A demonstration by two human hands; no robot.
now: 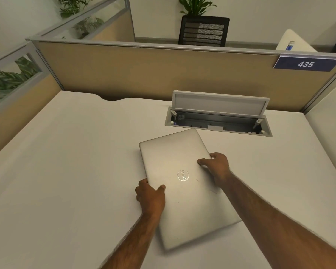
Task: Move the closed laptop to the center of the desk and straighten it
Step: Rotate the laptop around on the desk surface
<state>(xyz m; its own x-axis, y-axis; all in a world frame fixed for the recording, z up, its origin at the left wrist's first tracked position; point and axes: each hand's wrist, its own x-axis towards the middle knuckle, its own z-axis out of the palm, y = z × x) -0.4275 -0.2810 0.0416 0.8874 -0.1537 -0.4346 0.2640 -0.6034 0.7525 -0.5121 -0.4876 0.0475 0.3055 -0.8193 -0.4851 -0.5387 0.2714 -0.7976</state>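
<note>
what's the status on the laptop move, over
Left hand and right hand gripping laptop edges. Laptop closed, skewed. Open cable tray just beyond far corner.

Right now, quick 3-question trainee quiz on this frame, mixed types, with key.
1. True or false: the closed laptop lies square to the desk edges.
2. Which hand grips the laptop's long edge nearer the open cable box?
A. left hand
B. right hand
C. neither
3. Fill in: the blue sign on the partition reads ___.

Key
1. False: it sits rotated, one corner pointing toward the cable box.
2. B: the right hand holds that side, fingers curled over the edge; the left hand grips the opposite long edge.
3. 435
</note>
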